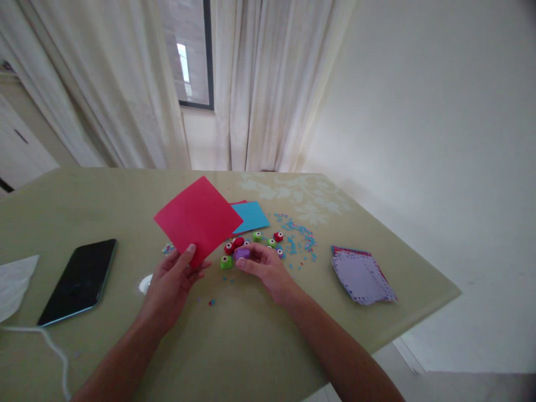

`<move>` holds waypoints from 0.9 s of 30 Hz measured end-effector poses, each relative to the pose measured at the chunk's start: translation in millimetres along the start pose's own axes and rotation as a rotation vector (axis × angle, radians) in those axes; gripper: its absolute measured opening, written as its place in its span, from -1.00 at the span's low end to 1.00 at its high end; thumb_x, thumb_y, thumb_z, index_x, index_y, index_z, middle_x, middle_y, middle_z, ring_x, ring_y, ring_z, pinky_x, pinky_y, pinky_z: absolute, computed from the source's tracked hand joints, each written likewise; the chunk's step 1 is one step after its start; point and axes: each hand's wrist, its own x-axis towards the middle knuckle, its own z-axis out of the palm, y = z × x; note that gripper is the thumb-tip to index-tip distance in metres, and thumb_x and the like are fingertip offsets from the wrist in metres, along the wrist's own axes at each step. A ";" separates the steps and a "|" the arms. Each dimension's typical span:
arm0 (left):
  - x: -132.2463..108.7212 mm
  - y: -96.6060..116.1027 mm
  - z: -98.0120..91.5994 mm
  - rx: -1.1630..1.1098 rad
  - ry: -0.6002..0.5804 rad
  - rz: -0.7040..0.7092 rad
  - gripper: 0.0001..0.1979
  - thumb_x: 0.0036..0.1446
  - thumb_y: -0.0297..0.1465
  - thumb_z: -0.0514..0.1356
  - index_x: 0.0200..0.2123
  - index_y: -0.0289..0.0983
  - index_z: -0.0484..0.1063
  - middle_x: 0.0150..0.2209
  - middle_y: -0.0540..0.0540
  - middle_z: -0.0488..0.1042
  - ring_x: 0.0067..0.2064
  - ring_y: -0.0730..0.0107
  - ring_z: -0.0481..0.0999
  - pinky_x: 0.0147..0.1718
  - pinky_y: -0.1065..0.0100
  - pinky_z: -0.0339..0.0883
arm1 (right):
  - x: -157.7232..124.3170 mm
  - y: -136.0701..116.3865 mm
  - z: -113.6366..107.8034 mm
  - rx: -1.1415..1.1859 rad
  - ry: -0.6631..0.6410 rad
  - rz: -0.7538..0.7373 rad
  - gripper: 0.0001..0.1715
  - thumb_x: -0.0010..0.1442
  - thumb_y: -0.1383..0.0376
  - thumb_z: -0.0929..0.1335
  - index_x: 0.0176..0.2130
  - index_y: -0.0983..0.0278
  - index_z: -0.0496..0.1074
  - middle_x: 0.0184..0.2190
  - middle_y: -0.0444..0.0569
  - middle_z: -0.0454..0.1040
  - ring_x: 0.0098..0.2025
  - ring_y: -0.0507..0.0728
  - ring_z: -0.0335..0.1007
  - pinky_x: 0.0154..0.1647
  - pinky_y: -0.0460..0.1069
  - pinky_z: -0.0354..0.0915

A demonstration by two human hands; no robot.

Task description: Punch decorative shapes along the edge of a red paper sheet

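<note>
Items on the greenish surface (251,346), seen from the head view:

- Left hand (173,279): pinching the near corner of a red paper sheet (196,220), thumb on top and fingers beneath. The sheet is lifted and tilted, left of centre.
- Right hand (268,268): fingers curled around a purple punch (242,254), which rests on the surface just right of the red sheet's near corner.
- Green punch (226,262): just left of the purple one, apart from the hand.
- Further small punches, red (228,248) and green (257,236), with one more red (278,237): clustered just beyond the right hand.
- Blue paper sheet (251,216): flat, far side of the cluster, partly under the red sheet.
- Paper bits (299,237), mostly blue: scattered right of the punches.
- Stack of punched papers (362,276), pale purple on top: well to the right, near the edge.
- Phone (79,281): dark screen up, left of the left hand.
- White cable (54,352): near left corner.
</note>
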 end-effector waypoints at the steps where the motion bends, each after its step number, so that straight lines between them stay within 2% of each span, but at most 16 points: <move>1: -1.3 -1.2 -0.4 0.053 -0.018 -0.002 -0.58 -0.18 -0.18 0.60 -0.34 -0.26 0.58 -0.49 0.09 0.51 -0.54 0.58 0.45 -0.62 0.60 0.31 | -0.2 -0.2 0.2 -0.004 -0.007 -0.002 -0.56 0.00 0.09 0.64 -0.14 0.18 0.64 -0.19 -0.09 0.62 -0.14 0.13 0.52 0.09 0.07 0.37; 2: -2.7 -2.4 -0.8 0.101 -0.039 0.008 -0.59 -0.15 -0.15 0.59 -0.38 -0.27 0.56 -0.55 0.11 0.44 -0.58 0.63 0.36 -0.65 0.62 0.22 | -0.5 -0.5 0.4 -0.008 -0.014 -0.002 -0.56 0.01 0.08 0.64 -0.14 0.19 0.64 -0.19 -0.09 0.62 -0.15 0.13 0.52 0.08 0.08 0.37; 4: -5.3 -4.8 -0.9 0.158 -0.076 0.047 -0.59 -0.11 -0.14 0.58 -0.43 -0.30 0.55 -0.58 0.12 0.37 -0.58 0.66 0.26 -0.64 0.63 0.15 | -0.9 -0.9 1.1 -0.011 -0.032 -0.002 -0.55 0.01 0.08 0.64 -0.13 0.19 0.65 -0.18 -0.07 0.62 -0.14 0.14 0.53 0.09 0.08 0.37; 8: -8.8 -9.5 2.4 0.163 -0.109 0.103 -0.61 -0.09 -0.16 0.57 -0.35 -0.29 0.56 -0.51 0.12 0.43 -0.60 0.70 0.15 -0.68 0.61 0.03 | -0.6 0.6 1.5 0.019 -0.080 0.004 -0.50 -0.01 0.07 0.64 -0.09 0.19 0.65 -0.12 -0.04 0.64 -0.09 0.16 0.54 0.12 0.10 0.38; 10: -9.8 -12.1 4.8 0.123 -0.109 0.085 -0.57 -0.10 -0.18 0.58 -0.24 -0.27 0.59 -0.42 0.07 0.53 -0.56 0.67 0.27 -0.62 0.60 0.17 | -0.2 2.4 0.8 0.020 -0.091 0.021 -0.48 -0.04 0.07 0.65 -0.11 0.20 0.65 -0.14 -0.04 0.64 -0.12 0.15 0.54 0.08 0.10 0.40; 13: -11.4 -15.5 7.4 0.062 -0.076 0.050 -0.47 -0.16 -0.21 0.61 -0.14 -0.25 0.58 -0.32 0.00 0.63 -0.40 0.49 0.53 -0.41 0.50 0.43 | -0.1 4.8 -0.5 -0.011 -0.094 0.035 -0.48 -0.07 0.07 0.67 -0.14 0.22 0.64 -0.23 -0.08 0.62 -0.19 0.13 0.52 -0.02 0.07 0.42; 15: -13.1 -16.8 8.3 0.048 -0.067 0.037 -0.48 -0.18 -0.22 0.62 -0.16 -0.26 0.58 -0.35 0.01 0.62 -0.41 0.45 0.56 -0.42 0.48 0.44 | -0.3 5.5 -0.9 -0.024 -0.100 0.032 -0.49 -0.06 0.07 0.67 -0.14 0.22 0.64 -0.24 -0.09 0.60 -0.21 0.11 0.51 -0.05 0.05 0.42; 20: -17.0 -19.0 9.5 0.068 -0.101 0.013 -0.51 -0.16 -0.21 0.61 -0.19 -0.27 0.58 -0.40 0.01 0.61 -0.50 0.50 0.50 -0.53 0.50 0.37 | -0.6 4.9 -0.1 -0.002 -0.104 0.040 -0.48 -0.07 0.09 0.67 -0.13 0.22 0.64 -0.23 -0.09 0.61 -0.21 0.10 0.51 -0.05 0.03 0.40; 27: -16.5 -23.4 6.2 0.227 -0.106 0.046 -0.54 -0.10 -0.12 0.56 -0.25 -0.31 0.60 -0.45 -0.08 0.63 -0.47 0.39 0.54 -0.50 0.44 0.43 | -2.2 4.2 1.4 -0.007 -0.139 0.066 -0.48 -0.09 0.06 0.67 -0.18 0.23 0.63 -0.25 -0.09 0.62 -0.22 0.12 0.52 -0.08 0.03 0.41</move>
